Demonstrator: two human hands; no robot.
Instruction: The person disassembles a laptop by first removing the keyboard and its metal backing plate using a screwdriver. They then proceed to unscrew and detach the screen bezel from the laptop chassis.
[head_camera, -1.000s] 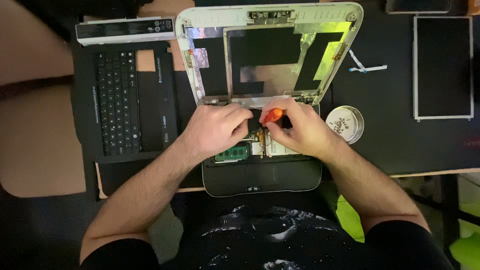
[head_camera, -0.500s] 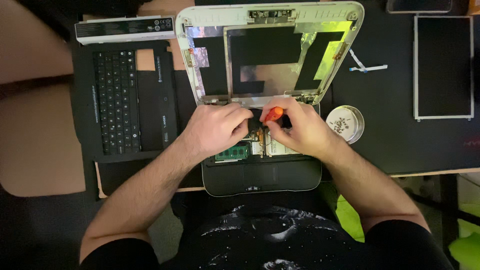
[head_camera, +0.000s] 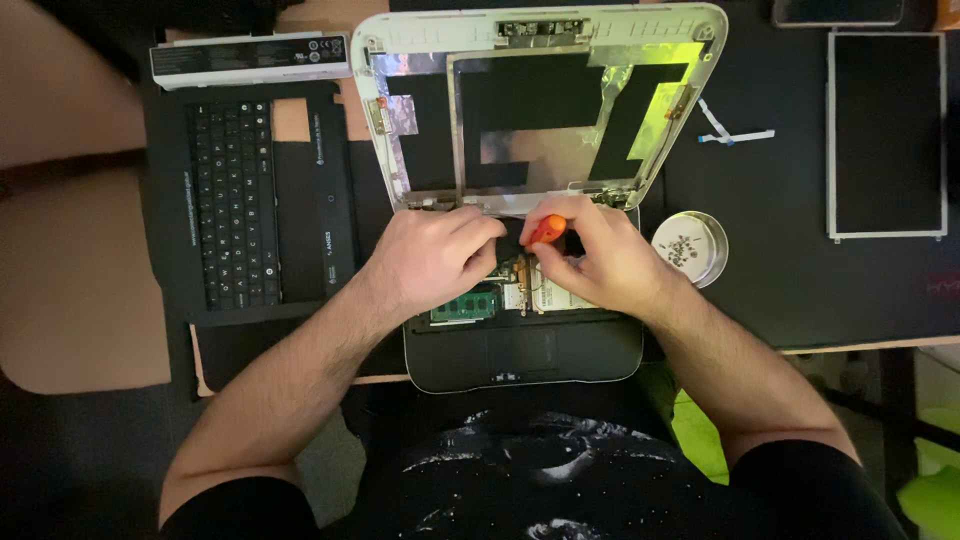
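An opened small laptop lies in front of me, its white lid shell (head_camera: 540, 30) stripped of the screen and its dark base (head_camera: 520, 355) exposing a green circuit board (head_camera: 465, 303). My right hand (head_camera: 600, 255) grips an orange-handled screwdriver (head_camera: 547, 230), tip down into the base near the hinge. My left hand (head_camera: 430, 255) rests on the base beside it, fingers curled over the open internals. What the left fingers touch is hidden.
A removed black keyboard panel (head_camera: 245, 200) lies left, with a white battery pack (head_camera: 250, 60) above it. A small round dish of screws (head_camera: 690, 245) sits right of my hand. A loose screen panel (head_camera: 888, 135) and a ribbon cable (head_camera: 735, 133) lie further right.
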